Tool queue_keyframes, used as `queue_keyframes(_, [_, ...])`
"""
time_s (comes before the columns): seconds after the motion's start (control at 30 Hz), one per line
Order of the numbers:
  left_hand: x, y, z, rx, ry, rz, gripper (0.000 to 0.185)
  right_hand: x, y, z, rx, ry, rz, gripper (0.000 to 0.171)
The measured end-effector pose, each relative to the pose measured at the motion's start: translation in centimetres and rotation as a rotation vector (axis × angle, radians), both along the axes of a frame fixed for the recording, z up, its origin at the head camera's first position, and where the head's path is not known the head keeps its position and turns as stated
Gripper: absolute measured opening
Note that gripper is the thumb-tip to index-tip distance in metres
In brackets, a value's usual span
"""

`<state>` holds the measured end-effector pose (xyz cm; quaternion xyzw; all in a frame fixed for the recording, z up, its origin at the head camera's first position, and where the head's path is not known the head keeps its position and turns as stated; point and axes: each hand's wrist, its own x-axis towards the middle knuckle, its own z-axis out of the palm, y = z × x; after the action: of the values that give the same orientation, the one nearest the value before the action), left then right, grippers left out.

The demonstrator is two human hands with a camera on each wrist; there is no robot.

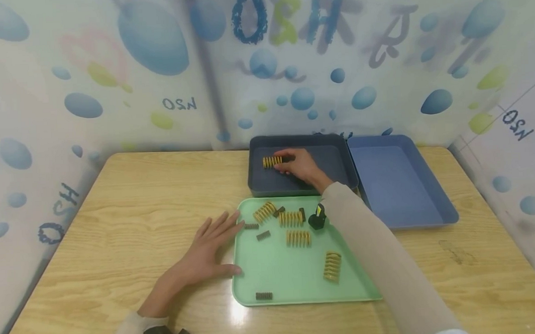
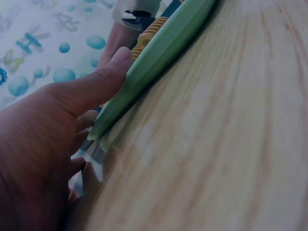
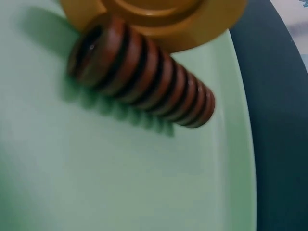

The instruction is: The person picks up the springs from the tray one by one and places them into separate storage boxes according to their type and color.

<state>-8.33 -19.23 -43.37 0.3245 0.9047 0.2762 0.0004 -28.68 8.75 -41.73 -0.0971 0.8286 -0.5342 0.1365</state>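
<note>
My right hand (image 1: 302,165) had its fingers clamped on a yellow spring (image 1: 271,162) within the dark tray (image 1: 334,161) — whether it touched the bottom, I couldn't tell. My left hand (image 1: 208,253) had its fingers spread apart, the thumb at the rim of the green tray (image 1: 278,273). More yellow springs (image 1: 298,238) lay between both hands' fingers. On the wall (image 1: 135,118), beyond the right fingers, I read a large blue O (image 1: 249,17) and H (image 1: 324,17) — smaller lettering (image 1: 179,104) beyond the left fingers looked like H2O reversed.
</note>
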Motion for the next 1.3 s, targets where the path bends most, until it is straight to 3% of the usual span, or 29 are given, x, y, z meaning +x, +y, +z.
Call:
queue_keyframes(0.53, [0.0,0.0,0.1,0.003,0.011,-0.002,0.097,0.2,-0.2,0.3,0.008,0.011,-0.025,0.044])
queue_keyframes(0.77, [-0.1,0.0,0.0,-0.008,0.000,-0.004,0.097,0.1,-0.5,0.4,-0.021,-0.008,-0.105,0.042])
queue_keyframes(1.0, [-0.2,0.1,-0.1,-0.011,0.001,-0.002,0.097,0.0,-0.5,0.3,-0.032,-0.018,-0.141,0.050])
queue_keyframes(1.3, [-0.1,0.0,-0.2,0.000,0.025,0.000,0.097,0.5,-0.5,1.4,0.016,-0.021,-0.168,0.059])
